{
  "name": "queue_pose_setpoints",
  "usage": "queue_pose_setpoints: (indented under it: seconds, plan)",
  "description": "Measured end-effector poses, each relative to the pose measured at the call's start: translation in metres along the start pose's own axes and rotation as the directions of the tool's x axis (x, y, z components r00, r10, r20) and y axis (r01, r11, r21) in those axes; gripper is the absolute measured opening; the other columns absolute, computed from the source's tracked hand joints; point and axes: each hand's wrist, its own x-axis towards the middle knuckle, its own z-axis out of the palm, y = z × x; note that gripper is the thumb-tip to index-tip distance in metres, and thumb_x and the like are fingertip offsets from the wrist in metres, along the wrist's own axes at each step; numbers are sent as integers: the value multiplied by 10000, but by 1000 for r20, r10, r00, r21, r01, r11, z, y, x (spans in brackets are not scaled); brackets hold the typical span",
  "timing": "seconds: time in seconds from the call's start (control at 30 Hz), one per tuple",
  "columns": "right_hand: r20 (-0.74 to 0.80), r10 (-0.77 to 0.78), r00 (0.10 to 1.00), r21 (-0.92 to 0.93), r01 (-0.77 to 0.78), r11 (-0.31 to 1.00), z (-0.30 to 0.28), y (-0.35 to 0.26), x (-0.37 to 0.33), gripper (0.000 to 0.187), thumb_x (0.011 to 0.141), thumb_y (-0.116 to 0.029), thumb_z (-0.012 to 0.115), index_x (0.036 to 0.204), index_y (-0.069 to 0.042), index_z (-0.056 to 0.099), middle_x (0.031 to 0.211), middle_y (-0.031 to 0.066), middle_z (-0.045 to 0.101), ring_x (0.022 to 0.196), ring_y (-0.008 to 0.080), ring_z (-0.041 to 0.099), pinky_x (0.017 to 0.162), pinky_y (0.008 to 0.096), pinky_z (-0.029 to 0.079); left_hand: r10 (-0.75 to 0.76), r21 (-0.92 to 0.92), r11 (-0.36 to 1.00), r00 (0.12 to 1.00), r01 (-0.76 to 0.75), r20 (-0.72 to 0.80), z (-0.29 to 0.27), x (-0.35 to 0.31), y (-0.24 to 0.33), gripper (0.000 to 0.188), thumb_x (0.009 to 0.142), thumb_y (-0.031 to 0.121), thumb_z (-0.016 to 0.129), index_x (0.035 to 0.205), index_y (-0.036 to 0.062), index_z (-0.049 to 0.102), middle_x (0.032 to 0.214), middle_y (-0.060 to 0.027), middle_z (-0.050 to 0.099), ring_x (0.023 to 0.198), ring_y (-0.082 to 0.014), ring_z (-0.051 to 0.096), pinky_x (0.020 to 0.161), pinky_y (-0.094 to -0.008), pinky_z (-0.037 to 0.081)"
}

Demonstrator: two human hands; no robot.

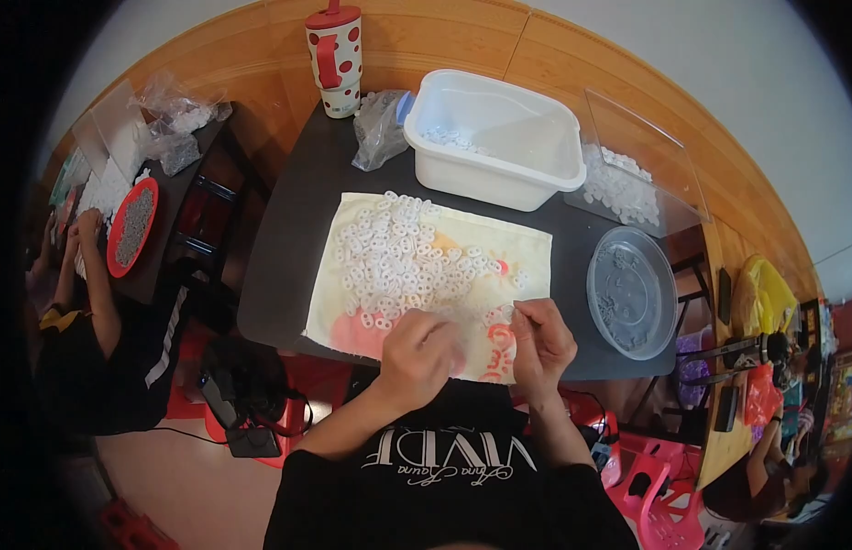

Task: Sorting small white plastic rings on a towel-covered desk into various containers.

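A pile of small white plastic pieces with two holes each (389, 252) is spread over a cream cloth with pink and orange print (531, 247). Over the cloth's near edge, my left hand (417, 357) is curled closed, its fingertips smeared by motion; what it holds cannot be made out. To its right, my right hand (543, 346) is closed in a pinch near the cloth's right corner. Whatever sits between its thumb and finger is too small to name. A few loose white pieces lie close to the right fingertips.
Behind the cloth stands a white tub (499, 188) with small white pieces inside. A clear round tray (632, 293) holding small grey parts is at right. Further back are a clear box of white pieces (623, 188), a plastic bag (382, 128) and a spotted tumbler (337, 64). Another person (96, 302) works at left.
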Motion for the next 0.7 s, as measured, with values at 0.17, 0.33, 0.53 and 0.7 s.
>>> queue_pose_setpoints:
  seconds: [0.17, 0.33, 0.53, 0.7]
  plan:
    - [10, 0, 1000, -10, 0, 1000, -3, 1, -2, 134, 862, 132, 627, 968, 57, 661, 833, 92, 632, 706, 119, 571, 633, 227, 436, 123, 389, 903, 977, -183, 175, 1, -11, -7, 340, 610, -69, 667, 945, -17, 689, 917, -141, 592, 832, -338, 589, 694, -402, 493]
    - [42, 78, 996, 21, -79, 997, -7, 4, -7, 117, 871, 117, 630, 966, 56, 662, 830, 87, 630, 704, 115, 573, 632, 225, 436, 42, 227, 972, 994, -63, 97, -12, -8, -17, 262, 698, -53, 697, 956, -8, 682, 992, -136, 591, 884, -330, 577, 736, -408, 482]
    - [135, 98, 986, 35, -103, 994, -2, 1, -7, 107, 878, 104, 636, 970, 55, 663, 830, 91, 625, 703, 118, 572, 624, 230, 435, -70, 339, 941, 989, 21, 133, -9, 1, -7, 222, 728, -51, 700, 945, -7, 685, 931, -129, 601, 877, -334, 583, 734, -412, 482]
    - [207, 89, 974, 54, -102, 993, 2, 1, -11, 129, 883, 113, 645, 997, 59, 672, 870, 84, 631, 754, 122, 585, 667, 231, 451, -42, 213, 977, 993, 17, 110, -10, -2, -18, 216, 746, -68, 680, 950, 0, 691, 916, -136, 620, 862, -342, 602, 729, -402, 495]
